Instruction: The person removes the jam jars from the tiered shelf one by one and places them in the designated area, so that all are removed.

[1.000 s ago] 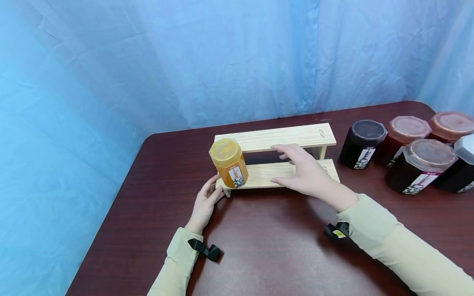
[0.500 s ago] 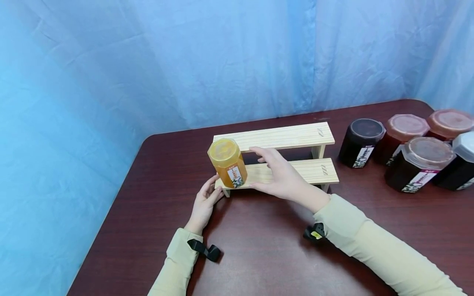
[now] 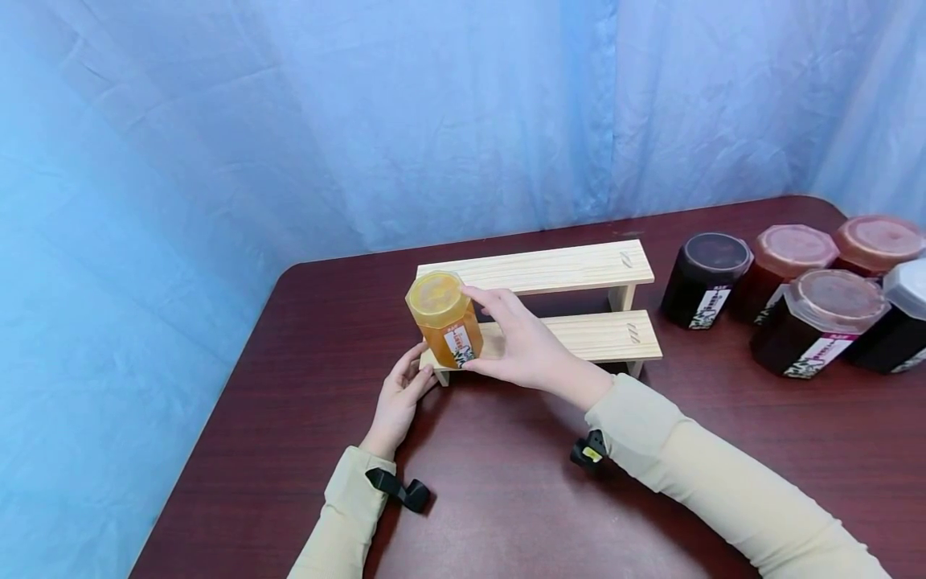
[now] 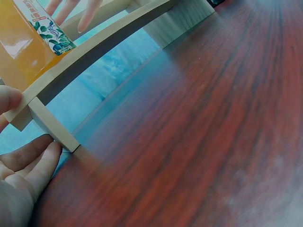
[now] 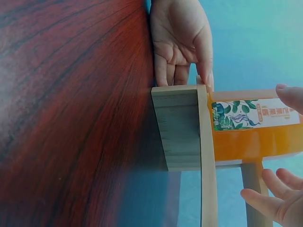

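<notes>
A jar (image 3: 434,339) with a yellow lid and orange contents stands on the left end of the lower step of a two-tier wooden shelf (image 3: 579,336). My left hand (image 3: 395,400) grips the shelf's left end, thumb at the board's edge and fingers against the leg (image 4: 54,125). My right hand (image 3: 524,346) reaches to the jar's right side, thumb and fingers spread. In the right wrist view the thumb (image 5: 291,97) overlaps the jar's label (image 5: 255,113), while the other fingers (image 5: 265,201) are apart from it. Whether the thumb touches cannot be told.
At the right of the dark red table (image 3: 506,498) stand several jars: a dark one (image 3: 698,281), a reddish one (image 3: 796,245), another red-lidded one (image 3: 878,241), a dark one with a clear lid (image 3: 817,322) and a white-lidded one (image 3: 904,322). A blue curtain (image 3: 463,121) hangs behind.
My right hand has moved left along the lower step until its fingertips are beside the jar. The left hand, jar and shelf have kept their places.
</notes>
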Demonstrator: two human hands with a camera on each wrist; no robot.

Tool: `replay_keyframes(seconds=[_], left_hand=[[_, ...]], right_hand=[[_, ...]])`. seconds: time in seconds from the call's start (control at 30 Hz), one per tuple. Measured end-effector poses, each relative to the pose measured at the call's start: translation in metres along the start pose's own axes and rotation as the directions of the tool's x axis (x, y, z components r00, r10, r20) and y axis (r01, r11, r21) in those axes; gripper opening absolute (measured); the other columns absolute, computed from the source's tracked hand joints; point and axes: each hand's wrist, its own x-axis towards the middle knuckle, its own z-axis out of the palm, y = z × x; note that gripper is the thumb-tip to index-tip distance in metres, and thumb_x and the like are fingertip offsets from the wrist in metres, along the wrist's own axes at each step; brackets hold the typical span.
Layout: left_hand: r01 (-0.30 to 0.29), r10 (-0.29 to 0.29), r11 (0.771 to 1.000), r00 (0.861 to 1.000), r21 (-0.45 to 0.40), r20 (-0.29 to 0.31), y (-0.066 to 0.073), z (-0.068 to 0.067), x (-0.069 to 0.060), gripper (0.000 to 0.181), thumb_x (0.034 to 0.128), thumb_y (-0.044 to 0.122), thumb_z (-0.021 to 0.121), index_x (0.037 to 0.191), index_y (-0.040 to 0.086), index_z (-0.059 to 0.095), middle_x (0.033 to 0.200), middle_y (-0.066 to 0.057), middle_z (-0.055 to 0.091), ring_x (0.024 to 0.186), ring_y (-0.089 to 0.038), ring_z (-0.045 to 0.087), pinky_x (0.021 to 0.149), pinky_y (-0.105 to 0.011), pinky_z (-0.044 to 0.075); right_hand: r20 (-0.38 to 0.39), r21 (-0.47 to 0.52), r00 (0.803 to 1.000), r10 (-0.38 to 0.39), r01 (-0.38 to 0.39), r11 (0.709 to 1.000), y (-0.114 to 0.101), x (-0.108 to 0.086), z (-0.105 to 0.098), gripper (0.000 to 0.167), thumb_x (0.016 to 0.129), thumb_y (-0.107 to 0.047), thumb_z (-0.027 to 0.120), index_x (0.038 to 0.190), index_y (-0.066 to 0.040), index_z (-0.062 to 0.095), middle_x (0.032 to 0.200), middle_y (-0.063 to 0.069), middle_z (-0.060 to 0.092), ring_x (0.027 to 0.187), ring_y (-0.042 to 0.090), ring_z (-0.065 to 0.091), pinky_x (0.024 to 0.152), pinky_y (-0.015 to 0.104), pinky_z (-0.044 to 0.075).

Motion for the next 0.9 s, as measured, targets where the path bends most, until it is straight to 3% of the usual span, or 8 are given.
replay_keyframes(seconds=[0.33, 0.6, 0.9], left_hand=[[0.004, -0.004, 1.000, 1.000, -0.018, -0.002, 0.001, 0.001, -0.001, 0.046, 0.0970, 0.005, 0.049, 0.141, 0.001, 0.039, 0.129, -0.026, 0.049, 0.102, -0.005, 0.058, 0.088, -0.022, 0.050], [0.003, -0.003, 1.000, 1.000, -0.025, 0.000, 0.001, 0.001, 0.000, 0.046, 0.0971, 0.004, 0.048, 0.141, 0.000, 0.038, 0.129, -0.026, 0.049, 0.100, -0.004, 0.059, 0.087, -0.021, 0.050], [0.001, -0.001, 1.000, 1.000, -0.017, -0.003, 0.001, 0.001, 0.000, 0.045, 0.0973, 0.005, 0.049, 0.141, 0.000, 0.038, 0.128, -0.025, 0.050, 0.100, -0.003, 0.059, 0.087, -0.020, 0.050]], right_hand=[[0.000, 0.008, 1.000, -0.012, 0.012, 1.000, 0.003, 0.005, 0.006, 0.089, 0.074, -0.027, 0.081, 0.146, -0.022, 0.029, 0.130, 0.013, 0.044, 0.119, 0.027, 0.048, 0.098, 0.047, 0.045], [-0.061, -0.034, 0.997, -0.040, 0.038, 0.999, 0.008, 0.008, 0.016, 0.091, 0.073, -0.024, 0.083, 0.145, -0.021, 0.027, 0.124, 0.014, 0.047, 0.114, 0.029, 0.051, 0.093, 0.045, 0.048], [-0.093, -0.005, 0.993, -0.077, 0.077, 0.997, 0.009, 0.011, 0.028, 0.094, 0.073, -0.020, 0.083, 0.144, -0.018, 0.021, 0.123, 0.015, 0.047, 0.112, 0.027, 0.054, 0.091, 0.043, 0.050]])
